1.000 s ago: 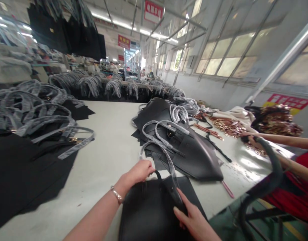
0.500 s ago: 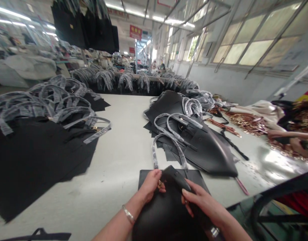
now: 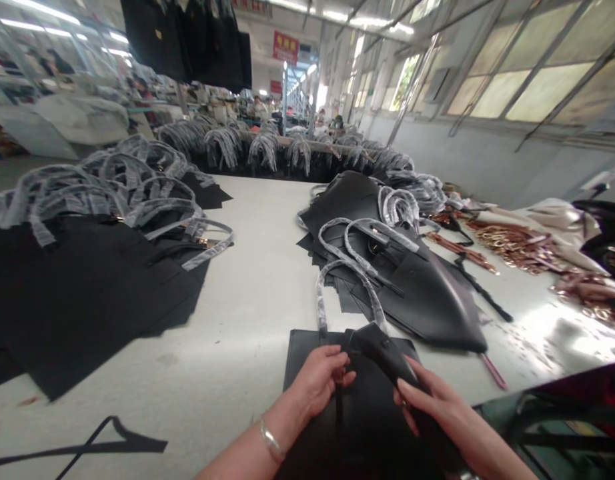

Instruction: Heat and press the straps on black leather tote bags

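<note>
A black handbag [image 3: 347,440] lies flat in front of me, its plastic-wrapped handles [image 3: 322,293] pointing away. My left hand [image 3: 323,377], with a bangle at the wrist, is closed over the bag's upper part. Its fingers pinch a narrow dark strap [image 3: 339,403] that hangs down the bag's front. My right hand [image 3: 427,393] is wrapped around a long black object [image 3: 382,353], whose broad far end lies over the bag's top edge. A metal fitting shows near its lower end; its exact kind is unclear.
Black bags with wrapped handles are heaped at left [image 3: 102,293] and right [image 3: 412,287]. Brown straps with gold clasps [image 3: 512,243] lie at the far right. A loose black strip [image 3: 112,443] is at the near left. More bags [image 3: 207,47] hang overhead.
The view has shifted slightly, moving the scene right and up. My hands are a little farther apart. Another person's arm at the far right has left the view.
</note>
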The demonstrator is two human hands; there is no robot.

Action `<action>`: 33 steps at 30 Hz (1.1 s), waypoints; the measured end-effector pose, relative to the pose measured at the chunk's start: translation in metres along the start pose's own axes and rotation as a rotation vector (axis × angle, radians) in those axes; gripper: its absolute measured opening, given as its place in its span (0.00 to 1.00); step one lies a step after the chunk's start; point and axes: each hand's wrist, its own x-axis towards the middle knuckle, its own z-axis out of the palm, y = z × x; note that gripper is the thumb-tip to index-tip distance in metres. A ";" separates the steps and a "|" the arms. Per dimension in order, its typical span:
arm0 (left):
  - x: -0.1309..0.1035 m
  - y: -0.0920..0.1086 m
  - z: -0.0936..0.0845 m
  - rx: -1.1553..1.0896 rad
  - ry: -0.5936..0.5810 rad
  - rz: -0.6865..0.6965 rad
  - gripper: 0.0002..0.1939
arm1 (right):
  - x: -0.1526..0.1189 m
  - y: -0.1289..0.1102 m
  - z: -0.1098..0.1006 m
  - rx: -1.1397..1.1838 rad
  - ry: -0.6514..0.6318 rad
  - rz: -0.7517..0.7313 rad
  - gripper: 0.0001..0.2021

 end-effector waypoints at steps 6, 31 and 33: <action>0.002 -0.012 -0.004 0.283 0.054 0.295 0.19 | -0.023 0.014 -0.005 -0.019 -0.006 0.089 0.40; 0.047 0.021 -0.026 1.140 0.397 0.750 0.20 | -0.013 -0.015 -0.042 -0.084 0.377 -0.097 0.25; 0.057 0.036 -0.032 1.154 0.444 0.763 0.20 | -0.033 -0.009 -0.060 -0.075 0.435 -0.038 0.20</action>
